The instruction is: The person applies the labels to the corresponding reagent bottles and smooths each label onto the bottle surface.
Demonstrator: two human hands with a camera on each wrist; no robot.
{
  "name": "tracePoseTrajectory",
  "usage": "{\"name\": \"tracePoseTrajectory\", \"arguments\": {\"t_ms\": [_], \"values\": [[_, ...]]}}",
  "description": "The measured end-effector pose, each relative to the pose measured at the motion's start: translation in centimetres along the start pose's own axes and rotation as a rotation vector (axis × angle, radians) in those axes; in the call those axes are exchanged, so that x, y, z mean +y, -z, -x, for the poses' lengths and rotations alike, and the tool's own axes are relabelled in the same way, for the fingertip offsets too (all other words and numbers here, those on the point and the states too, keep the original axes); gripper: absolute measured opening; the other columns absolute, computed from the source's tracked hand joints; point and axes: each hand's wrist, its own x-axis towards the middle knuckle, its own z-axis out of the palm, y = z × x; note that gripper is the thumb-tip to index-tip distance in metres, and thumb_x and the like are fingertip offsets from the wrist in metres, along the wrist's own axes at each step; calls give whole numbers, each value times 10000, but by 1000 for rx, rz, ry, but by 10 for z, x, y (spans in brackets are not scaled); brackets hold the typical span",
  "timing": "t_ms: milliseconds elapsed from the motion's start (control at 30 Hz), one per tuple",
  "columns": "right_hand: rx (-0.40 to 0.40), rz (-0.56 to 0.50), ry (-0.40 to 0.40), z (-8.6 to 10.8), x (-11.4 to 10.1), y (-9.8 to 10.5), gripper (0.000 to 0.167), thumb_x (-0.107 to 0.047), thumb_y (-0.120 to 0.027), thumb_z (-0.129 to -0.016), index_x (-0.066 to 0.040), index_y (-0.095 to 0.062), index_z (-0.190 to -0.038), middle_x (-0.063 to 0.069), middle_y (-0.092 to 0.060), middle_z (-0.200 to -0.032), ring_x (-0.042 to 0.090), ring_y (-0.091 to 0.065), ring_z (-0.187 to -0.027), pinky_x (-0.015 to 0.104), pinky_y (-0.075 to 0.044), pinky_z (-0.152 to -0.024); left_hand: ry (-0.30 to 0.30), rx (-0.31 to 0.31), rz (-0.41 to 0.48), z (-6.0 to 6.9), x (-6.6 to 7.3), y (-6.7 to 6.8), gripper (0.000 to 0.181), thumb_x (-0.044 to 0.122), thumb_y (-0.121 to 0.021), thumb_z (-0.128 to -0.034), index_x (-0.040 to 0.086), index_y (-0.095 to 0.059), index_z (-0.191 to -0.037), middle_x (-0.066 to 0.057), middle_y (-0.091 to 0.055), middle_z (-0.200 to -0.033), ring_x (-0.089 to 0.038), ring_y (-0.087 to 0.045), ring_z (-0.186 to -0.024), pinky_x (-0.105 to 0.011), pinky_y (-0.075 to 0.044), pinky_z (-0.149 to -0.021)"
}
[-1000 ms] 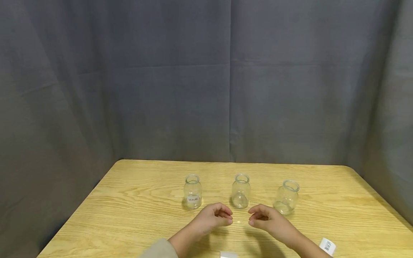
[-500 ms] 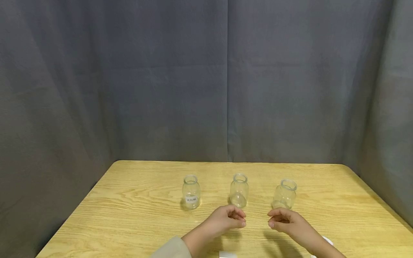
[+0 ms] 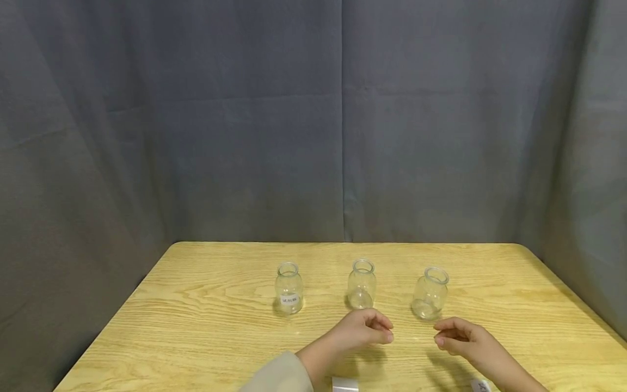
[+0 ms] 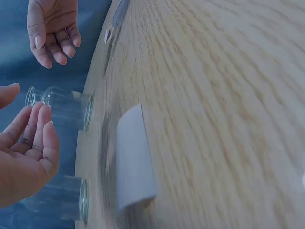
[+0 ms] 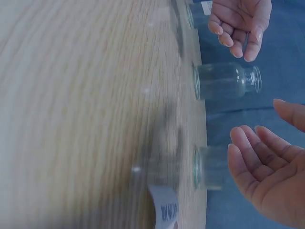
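Observation:
My left hand (image 3: 361, 328) hovers over the table in front of the middle glass jar (image 3: 361, 286), its fingers loosely bent and holding nothing. To its right, my right hand (image 3: 472, 344) hangs in the same relaxed way, nearest the right glass jar (image 3: 430, 294). A gap separates the two hands. Both palms show bare in the wrist views, the left hand (image 4: 31, 157) and the right hand (image 5: 269, 179) each with thumb apart from the fingers. The left glass jar (image 3: 289, 286) bears a white label (image 3: 289, 300) with dark writing.
A curved white piece (image 3: 345, 384), perhaps a label, lies at the near edge of view. Another white label with print (image 5: 165, 210) lies by my right forearm. Grey cloth (image 3: 245, 136) hangs behind the wooden table (image 3: 196, 326).
Both hands have moved right, and the gap between them has widened. The jars stay in place; the head view has shifted slightly.

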Motion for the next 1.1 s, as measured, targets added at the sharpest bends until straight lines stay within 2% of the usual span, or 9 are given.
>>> {"name": "tracePoseTrajectory", "arguments": {"t_ms": [133, 433, 667, 933, 1100], "values": [[10, -4, -11, 6, 4, 9, 465, -186, -492, -879, 180, -360, -1134, 165, -514, -1011, 300, -518, -907, 329, -460, -732, 3, -29, 8, -4, -2, -6, 213, 81, -604, -788, -30, -549, -962, 16, -511, -766, -108, -495, -742, -323, -455, -723], [-12, 15, -55, 19, 15, 23, 457, -166, -434, -909, 210, -315, -1139, 152, -513, -1025, 228, -523, -891, 317, -454, -702, 64, -80, 9, -7, -7, -25, 168, 69, -586, -794, -17, -546, -932, 14, -514, -756, -112, -522, -703, -274, -467, -691], [11, 43, -93, 27, 23, 29, 465, -191, -440, -906, 192, -336, -1149, 154, -532, -1027, 193, -538, -870, 314, -459, -697, 99, -99, -18, -11, -10, -37, 150, 67, -589, -796, -5, -555, -923, 15, -541, -771, -110, -550, -705, -251, -477, -679], [11, 47, -119, 33, 34, 39, 473, -191, -436, -908, 208, -331, -1140, 140, -549, -999, 129, -538, -825, 278, -453, -676, 103, -122, -60, -17, -7, -48, 165, 67, -594, -792, -7, -551, -933, 21, -536, -762, -98, -552, -693, -235, -480, -665], [22, 60, -167, 37, 40, 48, 492, -203, -427, -912, 215, -314, -1147, 145, -546, -1018, 146, -535, -837, 316, -462, -676, 108, -123, -93, -23, -5, -56, 159, 67, -596, -790, -1, -553, -926, 27, -535, -754, -87, -550, -682, -225, -481, -651]]}}
